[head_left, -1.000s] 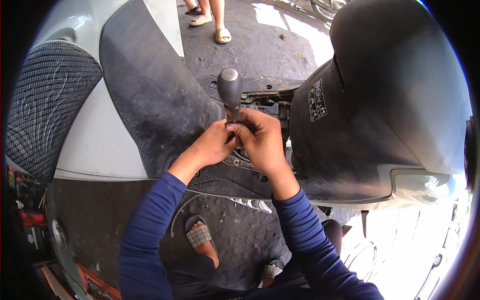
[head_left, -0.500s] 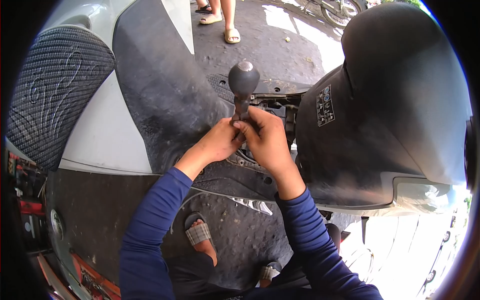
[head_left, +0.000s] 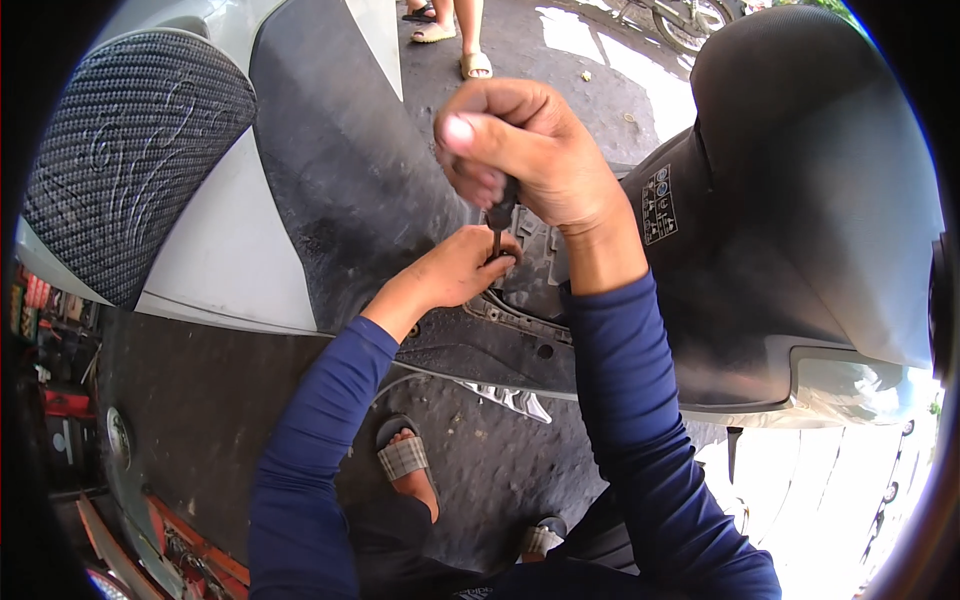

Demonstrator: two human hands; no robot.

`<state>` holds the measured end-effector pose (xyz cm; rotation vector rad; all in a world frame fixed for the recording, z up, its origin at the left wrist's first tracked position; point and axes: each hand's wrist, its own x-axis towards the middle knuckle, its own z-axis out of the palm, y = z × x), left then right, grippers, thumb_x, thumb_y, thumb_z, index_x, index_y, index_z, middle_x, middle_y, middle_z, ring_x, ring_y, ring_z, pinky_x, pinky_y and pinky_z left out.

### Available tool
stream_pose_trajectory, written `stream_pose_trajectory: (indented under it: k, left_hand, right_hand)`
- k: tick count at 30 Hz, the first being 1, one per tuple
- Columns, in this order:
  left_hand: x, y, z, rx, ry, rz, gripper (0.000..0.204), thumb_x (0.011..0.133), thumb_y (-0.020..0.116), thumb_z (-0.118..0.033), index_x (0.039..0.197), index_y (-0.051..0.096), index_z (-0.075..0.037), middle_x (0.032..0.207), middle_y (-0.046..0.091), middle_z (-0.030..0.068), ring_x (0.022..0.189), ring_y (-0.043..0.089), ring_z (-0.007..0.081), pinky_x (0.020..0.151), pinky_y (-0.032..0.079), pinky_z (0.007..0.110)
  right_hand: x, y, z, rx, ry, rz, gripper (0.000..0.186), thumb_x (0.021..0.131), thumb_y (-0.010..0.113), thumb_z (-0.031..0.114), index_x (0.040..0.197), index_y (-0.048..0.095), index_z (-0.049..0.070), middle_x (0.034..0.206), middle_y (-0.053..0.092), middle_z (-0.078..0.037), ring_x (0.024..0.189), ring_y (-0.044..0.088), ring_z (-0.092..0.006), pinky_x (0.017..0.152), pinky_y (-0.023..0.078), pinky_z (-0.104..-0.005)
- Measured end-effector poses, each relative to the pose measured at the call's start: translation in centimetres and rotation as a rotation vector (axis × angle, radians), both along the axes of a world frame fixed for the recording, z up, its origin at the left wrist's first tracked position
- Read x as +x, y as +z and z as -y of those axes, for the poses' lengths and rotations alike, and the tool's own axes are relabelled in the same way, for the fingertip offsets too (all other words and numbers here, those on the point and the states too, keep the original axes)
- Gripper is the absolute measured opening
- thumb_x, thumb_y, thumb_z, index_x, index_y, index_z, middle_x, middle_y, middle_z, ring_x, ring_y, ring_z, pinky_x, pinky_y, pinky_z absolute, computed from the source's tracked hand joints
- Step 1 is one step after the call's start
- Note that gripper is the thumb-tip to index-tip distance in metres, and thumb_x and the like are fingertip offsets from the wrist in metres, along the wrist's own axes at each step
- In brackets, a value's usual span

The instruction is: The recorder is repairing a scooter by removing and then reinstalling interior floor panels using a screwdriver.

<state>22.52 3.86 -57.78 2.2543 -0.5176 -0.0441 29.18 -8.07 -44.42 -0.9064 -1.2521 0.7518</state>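
Observation:
My right hand [head_left: 545,150] is closed around the handle of a screwdriver [head_left: 502,208], its fist hiding most of the dark handle. The shaft points down toward the opening in the scooter's floorboard [head_left: 470,355]. Lower down, my left hand [head_left: 455,270] has its fingers and thumb curled together around the shaft. Its fingers cover the screwdriver's tip, so I cannot see what the tip touches. Black plastic parts [head_left: 535,265] show inside the opening beside my left fingertips.
The scooter's black seat [head_left: 800,200] rises on the right, and its dark inner leg panel [head_left: 350,150] on the left, beside a textured seat-like pad [head_left: 140,160]. Another person's sandalled feet [head_left: 476,65] stand on the ground beyond. Red items [head_left: 65,402] lie at the far left.
My right hand has moved up from the lower part of the screwdriver and now grips its handle. My left hand stays low, around the shaft. The view has shifted slightly.

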Motion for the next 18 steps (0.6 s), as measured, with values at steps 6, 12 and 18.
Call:
stream_pose_trajectory:
  k: [6,12,18]
  left_hand:
    - [-0.2,-1.3,-1.4,-0.178,0.052,0.143,0.019,0.092,0.062,-0.015,0.095,0.058,0.004,0.089,0.063,0.0230,0.088,0.061,0.0406,0.077,0.048,0.044]
    - [-1.6,-0.4,-0.9,-0.181,0.057,0.156,0.021,0.096,0.057,-0.018,0.087,0.057,0.002,0.085,0.061,0.0223,0.084,0.060,0.0411,0.074,0.046,0.047]
    - [-0.9,-1.6,-1.4,-0.227,0.054,0.130,0.026,0.096,0.057,-0.019,0.087,0.056,0.005,0.082,0.060,0.0253,0.083,0.058,0.0441,0.071,0.044,0.048]
  right_hand:
    - [-4.2,-0.8,-3.2,0.151,-1.379,0.288,0.025,0.093,0.067,0.020,0.080,0.065,-0.001,0.055,0.055,-0.003,0.049,0.047,-0.0065,0.047,0.038,-0.0262]
    - [-1.7,-0.5,-1.8,-0.071,-0.077,-0.153,0.027,0.089,0.072,0.020,0.074,0.066,-0.001,0.059,0.057,-0.001,0.047,0.050,-0.0063,0.043,0.036,-0.0220]
    - [-5.4,-1.1,-3.2,0.033,-0.985,-0.079,0.033,0.096,0.063,0.022,0.070,0.062,0.001,0.053,0.050,0.003,0.047,0.043,-0.0032,0.043,0.032,-0.0217]
